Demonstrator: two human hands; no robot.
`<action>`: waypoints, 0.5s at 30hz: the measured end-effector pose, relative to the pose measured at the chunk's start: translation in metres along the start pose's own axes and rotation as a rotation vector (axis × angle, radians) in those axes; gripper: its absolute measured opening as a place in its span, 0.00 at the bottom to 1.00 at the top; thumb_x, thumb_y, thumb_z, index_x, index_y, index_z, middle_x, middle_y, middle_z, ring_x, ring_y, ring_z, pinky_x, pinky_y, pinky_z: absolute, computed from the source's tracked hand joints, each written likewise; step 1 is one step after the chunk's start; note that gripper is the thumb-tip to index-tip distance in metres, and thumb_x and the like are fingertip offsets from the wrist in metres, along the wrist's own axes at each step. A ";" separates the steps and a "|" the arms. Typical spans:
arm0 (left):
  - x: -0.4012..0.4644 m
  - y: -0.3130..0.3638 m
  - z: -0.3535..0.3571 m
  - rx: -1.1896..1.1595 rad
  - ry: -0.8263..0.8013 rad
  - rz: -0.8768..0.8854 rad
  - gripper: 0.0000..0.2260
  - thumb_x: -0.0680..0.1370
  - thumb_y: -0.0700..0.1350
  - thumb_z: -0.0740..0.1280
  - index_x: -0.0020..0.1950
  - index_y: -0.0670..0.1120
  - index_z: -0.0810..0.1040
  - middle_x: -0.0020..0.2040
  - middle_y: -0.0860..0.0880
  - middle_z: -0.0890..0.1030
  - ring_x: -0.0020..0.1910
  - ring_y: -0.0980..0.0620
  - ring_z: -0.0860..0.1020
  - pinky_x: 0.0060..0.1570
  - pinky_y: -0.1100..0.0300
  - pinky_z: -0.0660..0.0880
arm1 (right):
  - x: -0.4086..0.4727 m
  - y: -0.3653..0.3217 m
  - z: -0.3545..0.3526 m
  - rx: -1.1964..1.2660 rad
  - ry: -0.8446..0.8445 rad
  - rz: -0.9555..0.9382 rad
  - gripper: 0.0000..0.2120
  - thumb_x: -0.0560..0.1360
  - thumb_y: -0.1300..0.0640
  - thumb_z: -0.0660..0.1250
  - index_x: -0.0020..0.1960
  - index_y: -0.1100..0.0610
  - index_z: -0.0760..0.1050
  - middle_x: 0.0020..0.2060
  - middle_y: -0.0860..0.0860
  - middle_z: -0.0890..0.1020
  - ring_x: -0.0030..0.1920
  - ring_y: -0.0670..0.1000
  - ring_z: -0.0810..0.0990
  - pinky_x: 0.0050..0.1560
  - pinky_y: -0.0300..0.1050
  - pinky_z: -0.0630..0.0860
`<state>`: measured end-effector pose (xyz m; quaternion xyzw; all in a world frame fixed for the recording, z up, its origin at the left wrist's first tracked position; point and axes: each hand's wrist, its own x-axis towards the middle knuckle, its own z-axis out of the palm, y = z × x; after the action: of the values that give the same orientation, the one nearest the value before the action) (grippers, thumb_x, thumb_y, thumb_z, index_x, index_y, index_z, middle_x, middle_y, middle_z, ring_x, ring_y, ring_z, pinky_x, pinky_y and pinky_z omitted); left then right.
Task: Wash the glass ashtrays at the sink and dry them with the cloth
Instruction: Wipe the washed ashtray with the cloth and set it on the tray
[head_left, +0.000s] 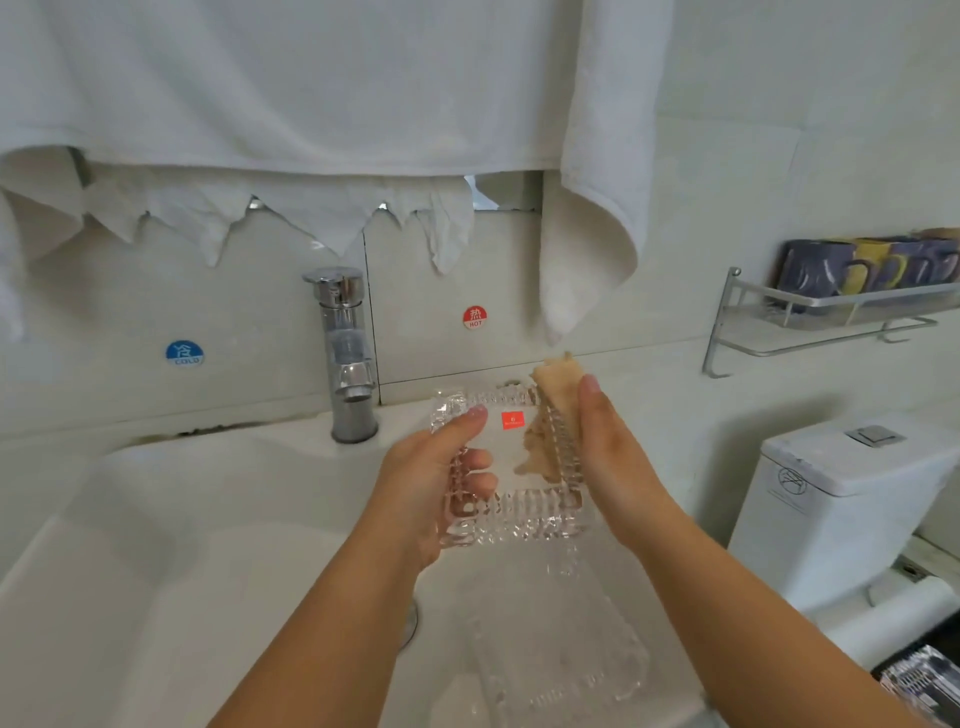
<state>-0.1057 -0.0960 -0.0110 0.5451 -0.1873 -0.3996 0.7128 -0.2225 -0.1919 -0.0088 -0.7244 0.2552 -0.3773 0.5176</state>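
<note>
While gripped by left fingers (470, 418), ashtray (511, 467), cloth (558, 395)

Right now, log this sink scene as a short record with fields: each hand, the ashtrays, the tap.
left hand: holds the ashtray by its left edge, above the sink
right hand: presses the cloth against the ashtray's right rim
ashtray: square, ribbed clear glass, red sticker, tilted toward the camera
second ashtray: lies in the sink, below the hands
tap: no water seen running
towel: hangs above the tap
</note>
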 end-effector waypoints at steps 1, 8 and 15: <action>0.000 0.001 -0.001 -0.007 0.009 0.021 0.10 0.73 0.50 0.72 0.48 0.46 0.78 0.28 0.51 0.79 0.23 0.55 0.75 0.22 0.65 0.69 | -0.003 0.001 0.000 -0.033 -0.024 -0.073 0.21 0.82 0.45 0.44 0.64 0.50 0.70 0.50 0.51 0.80 0.41 0.37 0.81 0.43 0.29 0.77; -0.002 0.002 0.001 0.042 -0.034 0.095 0.09 0.75 0.49 0.71 0.49 0.46 0.75 0.28 0.51 0.79 0.24 0.54 0.77 0.21 0.66 0.68 | 0.009 0.003 -0.007 0.029 -0.026 0.070 0.20 0.82 0.45 0.54 0.64 0.57 0.73 0.50 0.48 0.82 0.48 0.46 0.82 0.48 0.42 0.76; -0.005 0.002 0.003 -0.043 -0.014 0.101 0.10 0.71 0.49 0.72 0.46 0.45 0.75 0.28 0.50 0.79 0.23 0.54 0.77 0.22 0.64 0.72 | 0.001 0.003 -0.005 0.228 -0.032 0.218 0.24 0.82 0.43 0.50 0.49 0.56 0.79 0.39 0.55 0.85 0.39 0.52 0.83 0.44 0.46 0.75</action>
<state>-0.1103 -0.0936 -0.0075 0.5167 -0.2110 -0.3711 0.7422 -0.2257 -0.1966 -0.0108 -0.6349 0.2796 -0.3338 0.6382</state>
